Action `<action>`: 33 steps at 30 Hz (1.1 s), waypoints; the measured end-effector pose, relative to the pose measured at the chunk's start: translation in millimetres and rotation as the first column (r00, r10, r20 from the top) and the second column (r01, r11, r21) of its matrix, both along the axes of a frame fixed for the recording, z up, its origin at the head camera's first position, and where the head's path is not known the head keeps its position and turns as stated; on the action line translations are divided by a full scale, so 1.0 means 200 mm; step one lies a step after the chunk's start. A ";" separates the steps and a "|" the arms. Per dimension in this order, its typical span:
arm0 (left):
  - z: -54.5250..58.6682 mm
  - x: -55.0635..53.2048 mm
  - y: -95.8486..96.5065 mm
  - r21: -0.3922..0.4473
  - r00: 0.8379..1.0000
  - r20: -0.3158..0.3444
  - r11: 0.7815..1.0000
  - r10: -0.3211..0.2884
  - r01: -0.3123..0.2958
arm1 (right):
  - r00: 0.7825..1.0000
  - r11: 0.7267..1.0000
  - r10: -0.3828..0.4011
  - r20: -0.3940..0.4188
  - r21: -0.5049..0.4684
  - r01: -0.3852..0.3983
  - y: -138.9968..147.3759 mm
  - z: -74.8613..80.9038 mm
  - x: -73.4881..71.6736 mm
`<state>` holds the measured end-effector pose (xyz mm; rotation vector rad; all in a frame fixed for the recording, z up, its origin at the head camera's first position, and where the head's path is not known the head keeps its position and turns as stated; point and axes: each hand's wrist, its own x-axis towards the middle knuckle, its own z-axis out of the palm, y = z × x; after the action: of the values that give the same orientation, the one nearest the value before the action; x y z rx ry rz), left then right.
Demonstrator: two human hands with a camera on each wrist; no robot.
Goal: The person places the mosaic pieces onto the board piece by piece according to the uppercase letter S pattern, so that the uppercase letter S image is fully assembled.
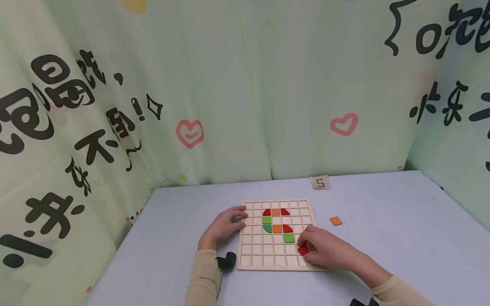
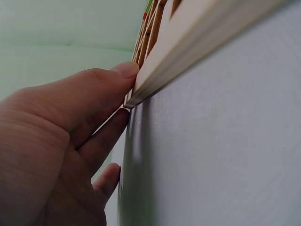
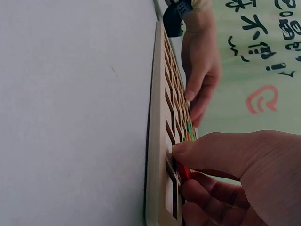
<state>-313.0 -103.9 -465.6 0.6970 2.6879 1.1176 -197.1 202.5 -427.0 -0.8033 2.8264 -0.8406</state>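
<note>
A wooden grid board point(image 1: 264, 261) lies on the table. Its upper middle cells hold square and rounded tiles: red point(image 1: 266, 212), orange point(image 1: 275, 212), green point(image 1: 266, 220) and teal point(image 1: 267, 228). Over the board's lower right cells, my right hand point(image 1: 332, 248) pinches a red tile point(image 3: 184, 171) between thumb and fingers; the tile's full shape is hidden. My left hand point(image 1: 225, 225) rests at the board's left edge, thumb and fingertips touching the frame, as the left wrist view shows from close by.
One loose orange square tile point(image 1: 336, 221) lies on the table right of the board. Farther back is a small patterned card point(image 1: 320, 182). Printed green curtains point(image 1: 229, 106) enclose the table's back and sides. A black wrist device point(image 1: 227, 261) sits by the left forearm.
</note>
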 end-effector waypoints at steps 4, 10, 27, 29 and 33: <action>0.00 0.00 0.00 -0.003 1.000 0.000 1.000 -0.002 0.002 | 1.000 1.000 -0.013 -0.020 0.013 0.013 -0.05 -0.01 0.00; -0.01 0.01 0.00 -0.007 1.000 0.000 1.000 0.000 0.000 | 0.998 0.998 -0.049 -0.033 0.031 0.050 -0.12 -0.02 0.00; 0.00 0.00 0.00 -0.012 1.000 -0.001 1.000 0.007 -0.007 | 0.994 0.995 -0.091 -0.053 0.033 0.092 -0.17 -0.03 -0.03; 0.00 0.00 0.00 -0.013 1.000 0.000 1.000 0.008 -0.008 | 0.994 0.995 -0.094 -0.050 0.039 0.096 -0.17 -0.03 -0.03; 0.00 0.00 0.01 -0.011 1.000 0.007 1.000 0.012 -0.012 | 0.994 0.995 -0.091 -0.055 0.040 0.093 -0.17 -0.03 -0.03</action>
<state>-313.9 -102.7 -466.0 0.6741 2.6936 1.1054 -203.1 168.4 -432.2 -0.7046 2.9373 -0.7794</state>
